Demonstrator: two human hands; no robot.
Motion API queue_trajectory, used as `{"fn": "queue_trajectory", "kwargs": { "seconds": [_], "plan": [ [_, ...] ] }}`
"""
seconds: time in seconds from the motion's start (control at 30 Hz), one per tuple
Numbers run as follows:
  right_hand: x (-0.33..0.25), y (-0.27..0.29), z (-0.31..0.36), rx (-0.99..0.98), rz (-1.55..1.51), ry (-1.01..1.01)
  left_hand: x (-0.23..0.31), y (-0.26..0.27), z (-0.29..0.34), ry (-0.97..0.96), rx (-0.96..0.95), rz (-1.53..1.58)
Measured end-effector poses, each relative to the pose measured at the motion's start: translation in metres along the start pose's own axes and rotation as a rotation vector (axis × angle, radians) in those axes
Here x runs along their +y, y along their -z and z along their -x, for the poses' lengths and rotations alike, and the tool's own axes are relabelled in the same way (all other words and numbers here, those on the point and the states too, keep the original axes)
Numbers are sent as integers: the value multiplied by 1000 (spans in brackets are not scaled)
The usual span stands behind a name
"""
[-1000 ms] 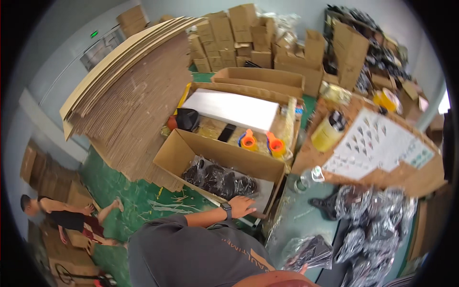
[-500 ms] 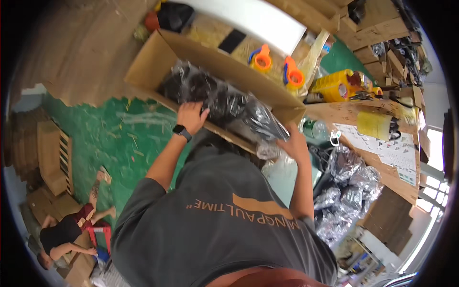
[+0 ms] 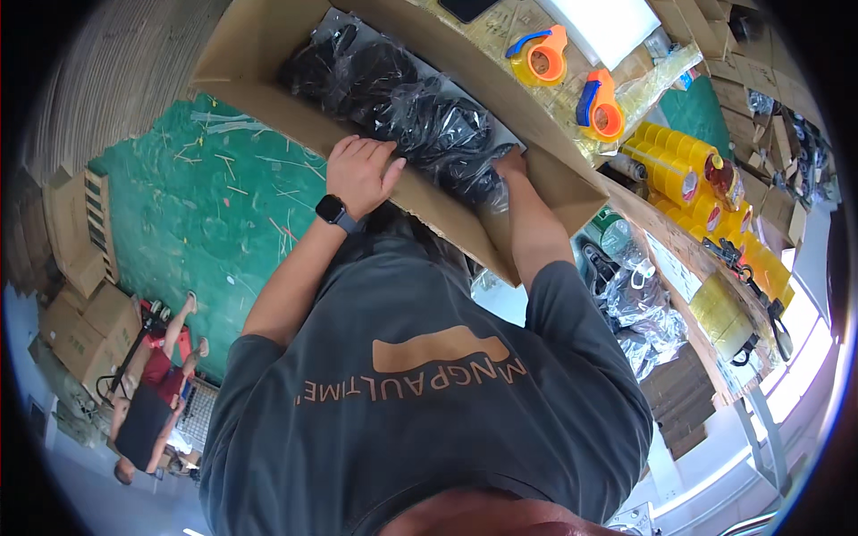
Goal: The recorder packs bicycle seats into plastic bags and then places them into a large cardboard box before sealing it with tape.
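Right hand (image 3: 511, 162) has moved deeper into box (image 3: 239, 54) since 0.5 s ago; fingers at endmost packet (image 3: 469, 174), partly hidden, cannot tell if pinching. Left hand (image 3: 364, 171) remains on box's near side, thumb spread from fingers. Other packets (image 3: 384, 85), black, clear-wrapped, lie just beyond left hand. Tape dispensers (image 3: 555, 52) beyond right hand; bottle (image 3: 615, 234) to its right.

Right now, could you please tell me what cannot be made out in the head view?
All in the head view:
Bags: exact contents, obscured by creased, shiny plastic.
Box: bottom largely hidden under the bags.
Right hand: its own back hides the grip.
White slab: cut off by the upper edge.
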State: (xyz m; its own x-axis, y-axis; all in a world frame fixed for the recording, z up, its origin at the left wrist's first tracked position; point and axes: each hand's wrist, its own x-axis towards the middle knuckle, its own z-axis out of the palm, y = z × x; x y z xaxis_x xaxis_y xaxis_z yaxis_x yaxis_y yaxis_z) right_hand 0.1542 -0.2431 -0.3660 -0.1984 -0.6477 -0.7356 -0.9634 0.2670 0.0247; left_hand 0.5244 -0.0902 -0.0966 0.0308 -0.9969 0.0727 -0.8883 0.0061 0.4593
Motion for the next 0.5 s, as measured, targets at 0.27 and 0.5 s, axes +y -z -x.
{"fn": "queue_trajectory", "kwargs": {
  "seconds": [0.27,0.5],
  "plan": [
    [28,28,141,149,-299,466,-1,30,-74,-40,-166,288],
    [32,129,349,-40,-1031,62,44,55,-323,-482,5,336]
  ]
}}
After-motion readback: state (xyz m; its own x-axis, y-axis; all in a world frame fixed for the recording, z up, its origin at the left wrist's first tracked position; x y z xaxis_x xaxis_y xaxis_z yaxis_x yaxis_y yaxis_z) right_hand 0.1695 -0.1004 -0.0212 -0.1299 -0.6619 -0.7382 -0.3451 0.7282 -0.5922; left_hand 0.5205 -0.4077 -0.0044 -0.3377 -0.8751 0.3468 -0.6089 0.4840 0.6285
